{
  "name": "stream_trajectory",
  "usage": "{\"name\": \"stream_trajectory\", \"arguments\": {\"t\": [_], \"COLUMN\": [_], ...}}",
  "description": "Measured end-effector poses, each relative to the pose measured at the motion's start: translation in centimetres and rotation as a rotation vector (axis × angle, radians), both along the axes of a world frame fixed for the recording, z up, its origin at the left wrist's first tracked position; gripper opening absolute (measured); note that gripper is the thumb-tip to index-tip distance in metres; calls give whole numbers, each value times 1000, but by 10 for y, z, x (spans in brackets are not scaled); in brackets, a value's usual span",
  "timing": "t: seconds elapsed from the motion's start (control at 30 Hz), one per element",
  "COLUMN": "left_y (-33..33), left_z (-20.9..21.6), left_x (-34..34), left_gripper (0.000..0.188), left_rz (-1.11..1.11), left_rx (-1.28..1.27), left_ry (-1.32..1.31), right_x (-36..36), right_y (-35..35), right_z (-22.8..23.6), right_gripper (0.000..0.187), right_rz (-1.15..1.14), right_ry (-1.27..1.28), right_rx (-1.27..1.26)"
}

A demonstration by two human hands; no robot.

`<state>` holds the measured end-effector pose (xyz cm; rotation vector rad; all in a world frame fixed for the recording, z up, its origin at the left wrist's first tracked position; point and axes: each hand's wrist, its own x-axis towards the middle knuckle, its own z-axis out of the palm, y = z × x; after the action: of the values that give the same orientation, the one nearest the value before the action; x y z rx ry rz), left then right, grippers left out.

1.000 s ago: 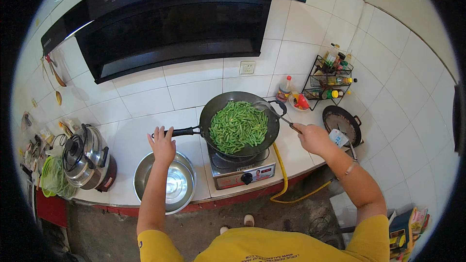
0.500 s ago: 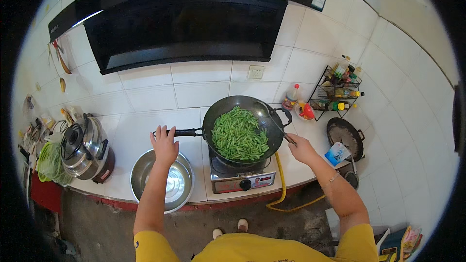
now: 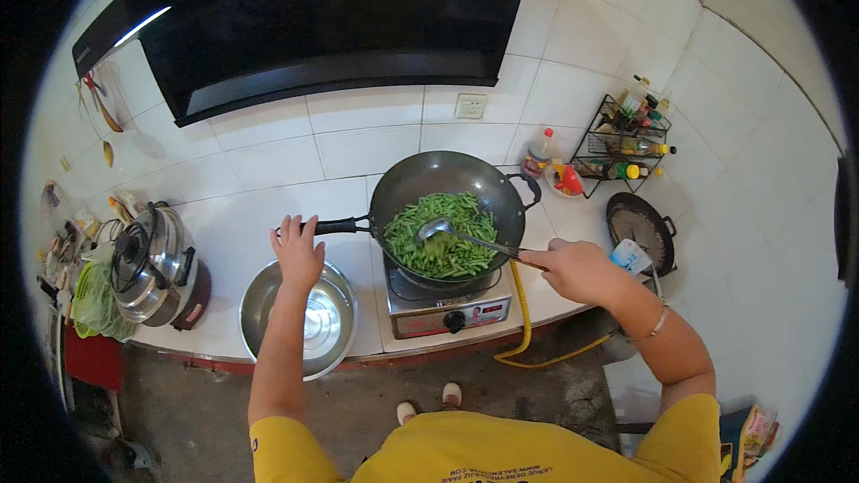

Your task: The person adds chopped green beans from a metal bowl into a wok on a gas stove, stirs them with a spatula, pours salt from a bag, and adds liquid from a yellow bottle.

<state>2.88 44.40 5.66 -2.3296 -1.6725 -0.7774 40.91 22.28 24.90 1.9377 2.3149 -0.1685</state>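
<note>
Right fingers [image 3: 555,259] clasped metal spatula [image 3: 436,229]; head had swung off right wall of wok [image 3: 440,175] onto cut green beans [image 3: 452,259] between both hands, so stirring seemingly reached pile. Left fingers [image 3: 297,227] lay over wok handle [image 3: 338,226], grip unclear.

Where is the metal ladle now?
In the head view, right of centre, the ladle is over green beans in the wok, held by the right hand.

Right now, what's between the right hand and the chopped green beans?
A long-handled metal ladle, crossing over the right wall of the round black wok, in the head view.
</note>
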Motion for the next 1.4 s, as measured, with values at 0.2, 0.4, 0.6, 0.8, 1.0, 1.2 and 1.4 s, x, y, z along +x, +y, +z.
{"name": "stream_trajectory", "arguments": {"t": [0.2,0.4,0.6,0.8,1.0,1.2,1.4], "left_y": [1,6,3,-6,-3,-7,-8], "left_z": [2,5,11,9,8,5,9], "left_x": [12,16,8,0,6,0,12], "left_gripper": [53,48,48,56,57,57,55], "left_rz": [-17,-42,-18,-44,-44,-17,-22], "left_rx": [58,-22,-40,-2,-8,12,5], "left_ry": [24,-22,-24,1,-9,8,7], "right_x": [14,-27,1,34,53,63,71], "right_y": [-29,-17,14,18,31,18,87], "right_z": [60,-5,-28,-48,-120,-56,-105], "right_gripper": [41,38,38,38,42,37,45], "right_rz": [32,-154,-229,-324,-281,-235,-700], "right_ry": [212,-52,53,227,675,525,1104], "right_rx": [-113,-163,48,205,57,116,-195]}}
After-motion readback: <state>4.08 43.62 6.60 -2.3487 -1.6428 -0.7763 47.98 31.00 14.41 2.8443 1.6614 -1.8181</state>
